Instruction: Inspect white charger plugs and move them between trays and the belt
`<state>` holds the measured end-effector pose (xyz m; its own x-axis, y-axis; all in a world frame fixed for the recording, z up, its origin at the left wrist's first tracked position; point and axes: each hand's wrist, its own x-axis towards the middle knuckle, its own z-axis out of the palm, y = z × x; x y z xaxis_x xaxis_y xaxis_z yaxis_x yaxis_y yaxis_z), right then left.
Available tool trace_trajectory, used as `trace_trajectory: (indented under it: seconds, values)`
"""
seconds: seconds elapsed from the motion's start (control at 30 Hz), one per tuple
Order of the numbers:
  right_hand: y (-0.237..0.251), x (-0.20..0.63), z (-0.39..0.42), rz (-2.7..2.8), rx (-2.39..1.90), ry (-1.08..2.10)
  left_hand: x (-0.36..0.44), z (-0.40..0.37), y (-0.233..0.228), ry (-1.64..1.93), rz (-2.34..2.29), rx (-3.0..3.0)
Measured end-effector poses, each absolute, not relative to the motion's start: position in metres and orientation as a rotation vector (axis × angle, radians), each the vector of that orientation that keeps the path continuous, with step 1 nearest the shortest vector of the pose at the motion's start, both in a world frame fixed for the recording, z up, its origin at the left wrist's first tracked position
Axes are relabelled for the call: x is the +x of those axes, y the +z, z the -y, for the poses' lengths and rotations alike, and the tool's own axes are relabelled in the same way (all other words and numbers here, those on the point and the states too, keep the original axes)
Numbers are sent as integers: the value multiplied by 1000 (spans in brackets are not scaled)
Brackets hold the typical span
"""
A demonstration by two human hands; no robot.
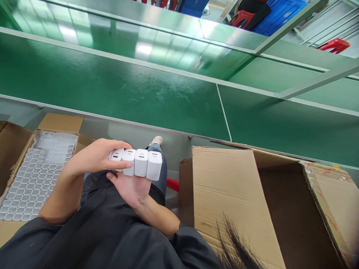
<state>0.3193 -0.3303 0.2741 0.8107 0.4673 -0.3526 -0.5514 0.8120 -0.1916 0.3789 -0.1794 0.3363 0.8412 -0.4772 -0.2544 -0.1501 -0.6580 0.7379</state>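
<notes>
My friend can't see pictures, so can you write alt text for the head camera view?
A seated person's two hands hold a row of four small white chargers: the right hand supports them from below, the left hand grips the end one. A box of white trays sits left, an open cardboard box right, beside a green workbench.

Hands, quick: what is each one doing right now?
Left hand: closed on the end of the row of white chargers.
Right hand: palm up, cradling that row from below.
</notes>
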Motion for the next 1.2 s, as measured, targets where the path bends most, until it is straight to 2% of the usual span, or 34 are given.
trace_trajectory:
  seconds: [0.43,0.87,1.2]
  values:
    - [273,317,331,-236,-399,524,371,179,342,-430,568,2289]
    - [261,315,333,-178,-303,572,361,178,346,-359,701,2283]
    - [271,319,335,-212,-514,601,349,179,351,-279,757,2367]
